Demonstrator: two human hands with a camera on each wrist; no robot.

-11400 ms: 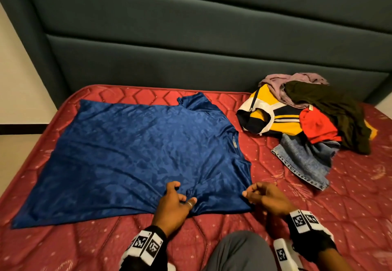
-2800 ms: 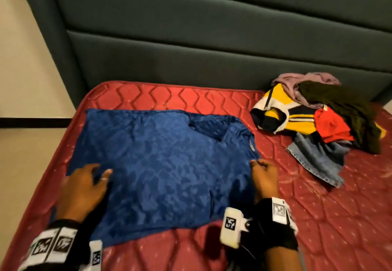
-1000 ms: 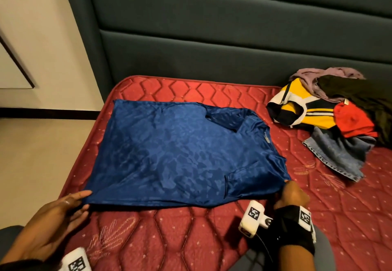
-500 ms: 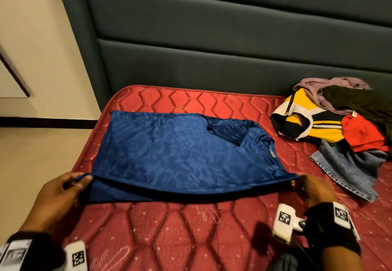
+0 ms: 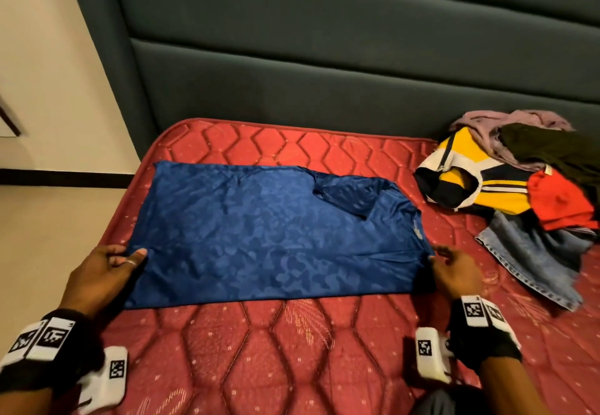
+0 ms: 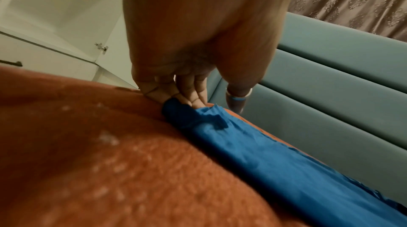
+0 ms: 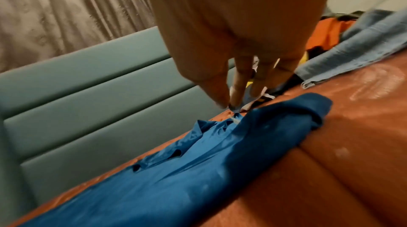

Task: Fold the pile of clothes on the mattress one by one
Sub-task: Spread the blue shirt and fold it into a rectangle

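A shiny blue shirt (image 5: pixel 276 236) lies spread across the left half of the red quilted mattress (image 5: pixel 292 366), with its near part doubled over. My left hand (image 5: pixel 130 257) pinches the shirt's left corner, ringed thumb on top and fingers (image 6: pixel 187 98) under the cloth. My right hand (image 5: pixel 438 257) pinches the right corner between thumb and forefinger (image 7: pixel 229 102). Both hands hold that edge low over the shirt (image 7: pixel 198 178). The pile of unfolded clothes (image 5: pixel 506 184) sits at the far right of the mattress.
The pile holds a yellow striped top, a red garment (image 5: pixel 558 200), dark and mauve pieces, and jeans (image 5: pixel 535 259) trailing toward me. A padded grey-green headboard (image 5: pixel 324 74) runs along the far side. The mattress's left edge drops to a beige floor (image 5: pixel 48 236).
Both hands took hold of the shirt's near corners, lifted that edge, and have carried it away from me over the shirt, which now looks shorter front to back.
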